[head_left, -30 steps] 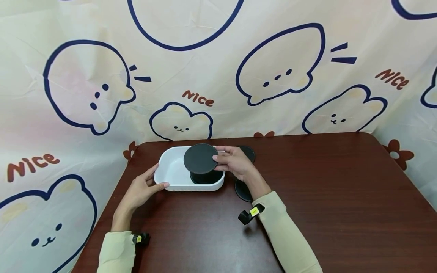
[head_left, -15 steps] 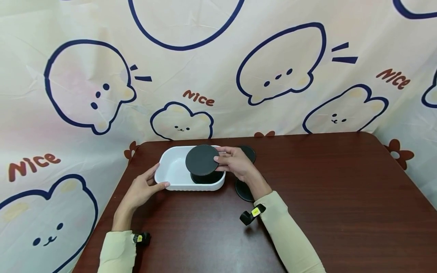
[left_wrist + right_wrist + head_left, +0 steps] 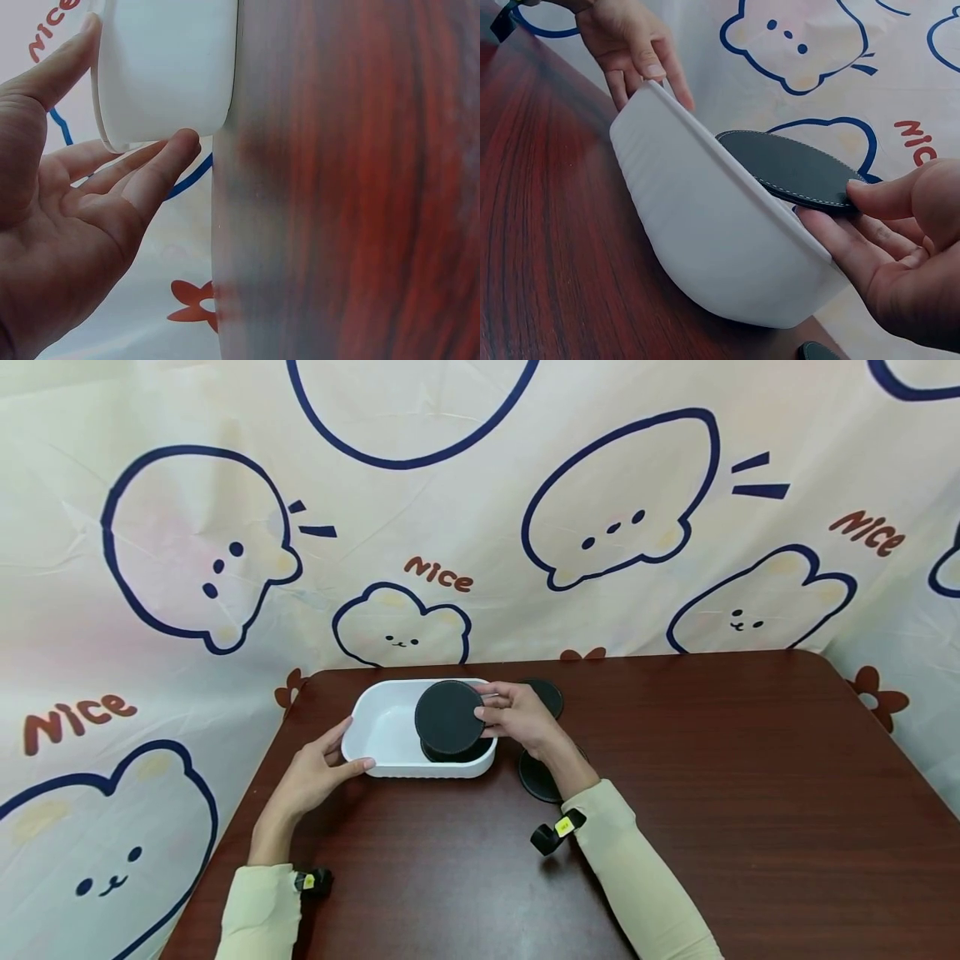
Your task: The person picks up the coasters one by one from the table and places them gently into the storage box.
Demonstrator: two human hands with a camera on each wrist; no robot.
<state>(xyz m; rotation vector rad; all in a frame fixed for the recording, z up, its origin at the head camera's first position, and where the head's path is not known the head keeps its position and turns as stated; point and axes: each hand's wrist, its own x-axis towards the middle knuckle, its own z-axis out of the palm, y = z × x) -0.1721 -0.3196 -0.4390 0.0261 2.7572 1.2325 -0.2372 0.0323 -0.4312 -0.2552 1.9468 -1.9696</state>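
A white oblong tray point(image 3: 381, 727) with rounded corners sits near the table's back left. My left hand point(image 3: 311, 777) holds its left end, thumb at the front rim and fingers at the side, as the left wrist view point(image 3: 90, 187) also shows. My right hand point(image 3: 525, 722) pinches a round black coaster point(image 3: 447, 717) by its right edge, thumb on top and fingers beneath. Pale stitching runs round that coaster point(image 3: 795, 169) in the right wrist view. The held coaster is tilted above the tray's right half. Under it, another dark round piece point(image 3: 438, 755) lies in the tray, mostly hidden.
Two more black coasters lie on the table right of the tray, one behind the right hand point(image 3: 550, 695) and one partly under the right wrist point(image 3: 536, 779). The brown wooden table point(image 3: 750, 793) extends right and forward. A printed cloth point(image 3: 480, 510) hangs behind its back edge.
The held coaster has shifted slightly right and down, and its upper face tilts more towards the head camera. My left hand and the tray keep their places.
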